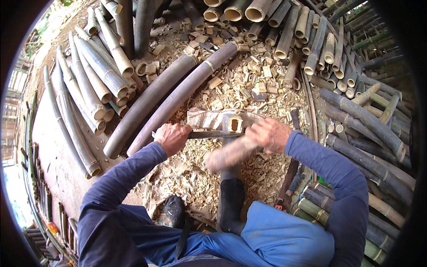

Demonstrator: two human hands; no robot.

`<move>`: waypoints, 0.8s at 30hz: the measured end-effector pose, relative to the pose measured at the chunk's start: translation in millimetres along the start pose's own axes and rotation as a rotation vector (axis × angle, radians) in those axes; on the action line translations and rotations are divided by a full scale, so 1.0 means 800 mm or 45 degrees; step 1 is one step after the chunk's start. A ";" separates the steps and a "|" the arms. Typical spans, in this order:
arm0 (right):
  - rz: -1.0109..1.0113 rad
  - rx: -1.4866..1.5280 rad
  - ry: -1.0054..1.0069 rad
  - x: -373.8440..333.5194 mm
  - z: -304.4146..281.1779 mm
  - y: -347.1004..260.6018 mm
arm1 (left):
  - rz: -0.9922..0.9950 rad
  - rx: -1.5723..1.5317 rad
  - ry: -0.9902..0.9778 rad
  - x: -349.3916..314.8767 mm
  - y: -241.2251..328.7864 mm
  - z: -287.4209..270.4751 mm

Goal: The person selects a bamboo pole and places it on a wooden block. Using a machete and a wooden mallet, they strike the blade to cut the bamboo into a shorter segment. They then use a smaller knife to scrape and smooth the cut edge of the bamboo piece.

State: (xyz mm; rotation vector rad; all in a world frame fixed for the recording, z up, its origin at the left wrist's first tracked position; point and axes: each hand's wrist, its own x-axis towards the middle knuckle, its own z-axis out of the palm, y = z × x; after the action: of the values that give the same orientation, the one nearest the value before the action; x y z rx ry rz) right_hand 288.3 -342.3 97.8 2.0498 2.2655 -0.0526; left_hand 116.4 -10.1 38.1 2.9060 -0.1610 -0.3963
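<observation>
My left hand (pixel 171 139) is closed round the handle of a large knife. Its dark blade (pixel 208 134) reaches right across a bamboo pole (pixel 225 118), just on the near side of a pale rectangular hole cut in its wall. A chunky wooden log (pixel 201 119) lies crosswise under the pole. In my right hand (pixel 269 135) is a thick wooden club (pixel 227 156), smeared by motion and slanting down to the left over the pole, near the blade. The pole's near part runs down to my black boot (pixel 231 196).
Bamboo chips (pixel 187 171) cover the ground around me. Two dark bamboo poles (pixel 153 100) lie at left of the log, beside a pile of cut poles (pixel 95 73). More bamboo is stacked at the far right (pixel 318 46) and along my right side (pixel 373 115).
</observation>
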 end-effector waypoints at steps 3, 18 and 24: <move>-0.042 0.015 0.104 0.009 0.003 0.004 | 0.013 -0.030 0.041 -0.003 -0.005 0.011; -0.193 0.160 0.048 0.031 -0.019 -0.031 | -0.007 0.035 0.014 -0.007 -0.007 0.011; 0.140 -0.076 -0.107 0.022 -0.011 0.002 | -0.021 0.050 0.078 0.006 -0.005 0.021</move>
State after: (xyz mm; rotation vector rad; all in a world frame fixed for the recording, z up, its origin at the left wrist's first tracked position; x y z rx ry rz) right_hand 288.0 -323.9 105.0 2.0961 2.0773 -0.0619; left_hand 116.4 -9.8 20.3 2.9558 -0.1371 -0.3097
